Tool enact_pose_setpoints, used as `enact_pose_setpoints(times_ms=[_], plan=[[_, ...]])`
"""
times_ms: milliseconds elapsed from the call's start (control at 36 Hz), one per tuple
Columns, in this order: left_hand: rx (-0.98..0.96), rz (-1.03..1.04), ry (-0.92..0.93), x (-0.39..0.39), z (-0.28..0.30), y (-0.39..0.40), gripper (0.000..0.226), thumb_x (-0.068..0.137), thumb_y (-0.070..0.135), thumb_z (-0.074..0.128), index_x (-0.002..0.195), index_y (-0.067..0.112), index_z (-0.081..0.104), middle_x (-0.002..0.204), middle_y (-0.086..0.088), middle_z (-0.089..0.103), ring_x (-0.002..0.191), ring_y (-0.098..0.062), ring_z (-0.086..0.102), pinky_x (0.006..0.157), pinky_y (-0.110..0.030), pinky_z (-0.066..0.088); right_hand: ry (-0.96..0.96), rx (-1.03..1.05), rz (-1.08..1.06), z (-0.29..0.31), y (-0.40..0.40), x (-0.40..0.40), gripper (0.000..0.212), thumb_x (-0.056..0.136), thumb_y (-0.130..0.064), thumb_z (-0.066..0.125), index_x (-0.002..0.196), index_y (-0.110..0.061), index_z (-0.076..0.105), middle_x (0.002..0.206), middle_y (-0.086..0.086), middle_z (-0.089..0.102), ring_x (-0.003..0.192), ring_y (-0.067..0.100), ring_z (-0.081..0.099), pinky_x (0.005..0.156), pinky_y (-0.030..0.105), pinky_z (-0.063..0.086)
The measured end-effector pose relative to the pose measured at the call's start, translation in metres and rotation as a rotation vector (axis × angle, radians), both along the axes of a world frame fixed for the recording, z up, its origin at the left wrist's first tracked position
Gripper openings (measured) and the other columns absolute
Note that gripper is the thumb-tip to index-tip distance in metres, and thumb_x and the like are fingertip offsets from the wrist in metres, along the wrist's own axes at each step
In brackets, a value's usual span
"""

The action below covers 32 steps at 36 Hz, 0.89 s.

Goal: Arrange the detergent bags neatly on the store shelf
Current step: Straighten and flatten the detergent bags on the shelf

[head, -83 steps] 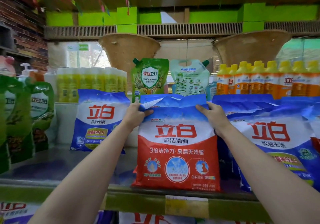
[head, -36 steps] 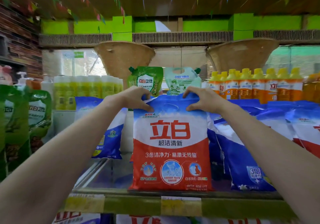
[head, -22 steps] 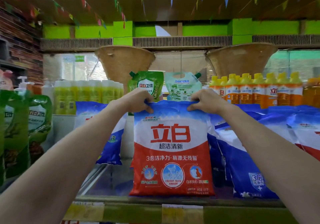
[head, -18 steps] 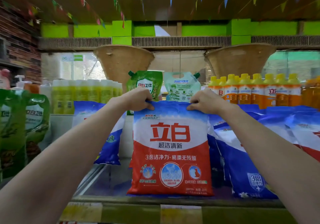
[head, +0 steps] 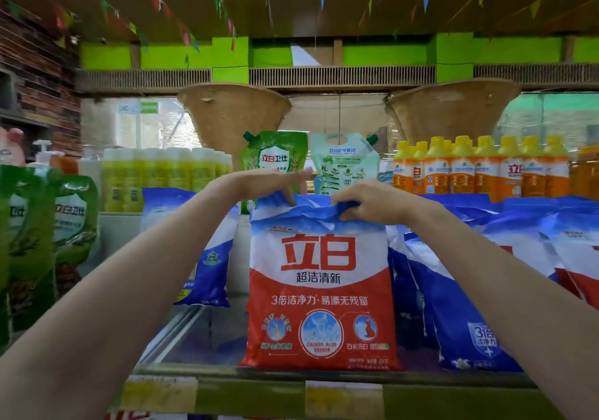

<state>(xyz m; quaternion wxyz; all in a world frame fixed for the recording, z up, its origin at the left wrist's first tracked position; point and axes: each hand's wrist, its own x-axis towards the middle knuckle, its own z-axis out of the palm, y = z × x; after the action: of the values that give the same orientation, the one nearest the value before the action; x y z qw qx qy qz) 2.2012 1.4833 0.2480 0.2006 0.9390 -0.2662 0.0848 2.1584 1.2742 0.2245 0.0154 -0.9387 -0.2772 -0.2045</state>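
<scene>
A red and white detergent bag [head: 319, 290] with a blue top stands upright at the front of the shelf [head: 259, 393]. My right hand [head: 369, 200] pinches its crumpled top edge at the right. My left hand [head: 269, 183] hovers over the top left corner with its fingers stretched out, and only the lower fingertips touch the bag. Several blue detergent bags [head: 453, 290] lean in a row directly to its right. One more blue bag [head: 207, 257] stands behind and to the left, partly hidden by my left forearm.
Green refill pouches [head: 32, 225] hang over the shelf's left end. Behind the bags stand yellow-green bottles [head: 162, 173], a green pouch [head: 275, 157], a pale pouch [head: 343, 163] and orange bottles [head: 470, 170]. Bare shelf floor [head: 201, 332] shows left of the red bag.
My left hand has let go of the bag's top left corner and opened its fingers. My right hand has bunched the top edge. The bag stays upright in the same spot.
</scene>
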Motion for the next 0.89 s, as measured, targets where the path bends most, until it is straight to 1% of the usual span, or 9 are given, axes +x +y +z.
enact_pose_setpoints(times_ms=[56, 167, 278, 417, 500, 611, 694, 778, 889], plan=[[0.023, 0.032, -0.038, 0.002, -0.001, -0.002, 0.057, 0.097, 0.053, 0.026, 0.093, 0.018, 0.071, 0.117, -0.003, 0.058, 0.112, -0.019, 0.048, 0.103, -0.034, 0.029, 0.042, -0.029, -0.003, -0.001, 0.002, -0.004, 0.012, 0.092, -0.010, 0.055, 0.101, -0.014, 0.063, 0.078, -0.010, 0.049, 0.081, 0.012, 0.043, 0.064, 0.020, 0.033], [0.248, 0.076, -0.153, 0.010, -0.006, -0.006, 0.034, 0.089, 0.038, 0.060, 0.102, 0.009, 0.071, 0.096, 0.000, 0.062, 0.091, -0.017, 0.054, 0.081, -0.027, 0.040, 0.157, -0.101, -0.020, -0.002, 0.004, -0.012, 0.020, 0.092, -0.014, 0.057, 0.110, -0.016, 0.064, 0.094, -0.003, 0.054, 0.088, 0.014, 0.047, 0.074, 0.023, 0.034], [0.316, 0.055, -0.315, 0.014, -0.016, -0.011, 0.025, 0.084, 0.028, 0.067, 0.106, 0.016, 0.065, 0.098, 0.002, 0.055, 0.088, -0.015, 0.048, 0.077, -0.025, 0.037, 0.199, -0.156, -0.018, -0.004, 0.005, -0.012, 0.008, 0.090, -0.020, 0.059, 0.094, -0.027, 0.057, 0.093, -0.004, 0.055, 0.090, 0.017, 0.050, 0.074, 0.027, 0.038], [0.601, 0.125, -0.549, 0.015, -0.021, -0.017, 0.023, 0.084, 0.044, 0.061, 0.099, 0.027, 0.063, 0.096, 0.005, 0.058, 0.094, -0.018, 0.051, 0.080, -0.032, 0.036, 0.220, -0.148, 0.002, -0.008, 0.008, -0.014, 0.023, 0.089, -0.036, 0.060, 0.073, -0.040, 0.044, 0.075, -0.017, 0.048, 0.070, 0.002, 0.044, 0.062, 0.017, 0.033], [0.648, 0.124, -0.615, 0.013, -0.023, -0.021, 0.026, 0.085, 0.045, 0.060, 0.103, 0.026, 0.064, 0.102, 0.001, 0.060, 0.097, -0.021, 0.056, 0.075, -0.031, 0.042, 0.200, -0.125, 0.011, -0.011, 0.008, -0.015, 0.013, 0.090, -0.036, 0.058, 0.081, -0.036, 0.049, 0.076, -0.019, 0.049, 0.076, 0.004, 0.048, 0.062, 0.013, 0.034], [0.496, 0.126, -0.717, 0.015, -0.025, -0.022, 0.018, 0.094, 0.028, 0.049, 0.096, 0.015, 0.062, 0.101, -0.005, 0.061, 0.092, -0.026, 0.059, 0.067, -0.030, 0.041, 0.116, -0.111, -0.018, -0.014, 0.005, -0.011, 0.023, 0.093, -0.037, 0.053, 0.106, -0.019, 0.059, 0.084, -0.012, 0.049, 0.086, 0.011, 0.048, 0.067, 0.018, 0.036], [0.227, 0.137, -0.689, 0.022, -0.024, -0.017, 0.017, 0.095, 0.025, 0.049, 0.089, 0.016, 0.063, 0.096, -0.005, 0.065, 0.088, -0.025, 0.059, 0.064, -0.030, 0.040, -0.098, -0.013, -0.034, -0.017, 0.001, 0.002, 0.023, 0.092, -0.035, 0.055, 0.090, -0.013, 0.060, 0.101, 0.001, 0.049, 0.090, 0.014, 0.046, 0.076, 0.026, 0.035], [-0.009, 0.130, -0.664, 0.023, -0.022, -0.014, 0.019, 0.093, 0.023, 0.051, 0.096, 0.018, 0.069, 0.098, -0.006, 0.068, 0.087, -0.026, 0.058, 0.069, -0.030, 0.044, -0.179, 0.124, -0.057, -0.010, 0.000, 0.013, 0.027, 0.089, -0.031, 0.061, 0.096, -0.006, 0.069, 0.121, 0.006, 0.047, 0.103, 0.017, 0.048, 0.086, 0.026, 0.038], [-0.067, 0.103, -0.596, 0.021, -0.019, -0.009, 0.019, 0.093, 0.022, 0.054, 0.097, 0.014, 0.070, 0.097, -0.008, 0.066, 0.086, -0.024, 0.055, 0.072, -0.029, 0.043, -0.169, 0.108, -0.087, -0.003, 0.004, 0.024, 0.029, 0.088, -0.029, 0.062, 0.104, -0.007, 0.071, 0.131, 0.004, 0.044, 0.117, 0.019, 0.046, 0.094, 0.027, 0.037]])
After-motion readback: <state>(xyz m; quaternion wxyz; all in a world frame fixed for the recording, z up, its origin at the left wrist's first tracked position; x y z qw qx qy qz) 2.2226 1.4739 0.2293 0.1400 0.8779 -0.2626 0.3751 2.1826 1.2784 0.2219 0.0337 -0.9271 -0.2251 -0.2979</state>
